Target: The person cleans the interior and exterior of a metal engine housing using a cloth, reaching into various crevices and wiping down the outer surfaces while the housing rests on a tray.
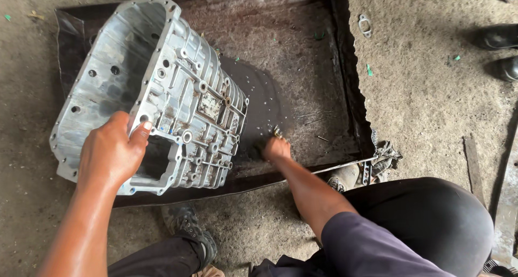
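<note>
Housing [162, 88]: grey cast metal, tilted on the tray [302, 56], open end up.
Left hand [110, 153]: fingers clamped over the housing's near rim.
Right hand [277, 147]: right of the housing, fingers bunched on a small part [277, 131]; whether pinched, cannot tell.
Around: gasket [365, 25] and black shoes [499, 37] beyond the tray; a boot [189, 231] below the housing.
Hidden: the housing covers the tray's left part.

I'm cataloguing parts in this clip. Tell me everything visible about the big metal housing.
The housing is a bell-shaped casting of silvery-grey metal, ribbed outside, with bolt holes round its flanges and a rectangular opening low in its side. It looks grimy. It lies tilted in a dark tray, wide mouth up and left. The left hand grips its rim.
</note>
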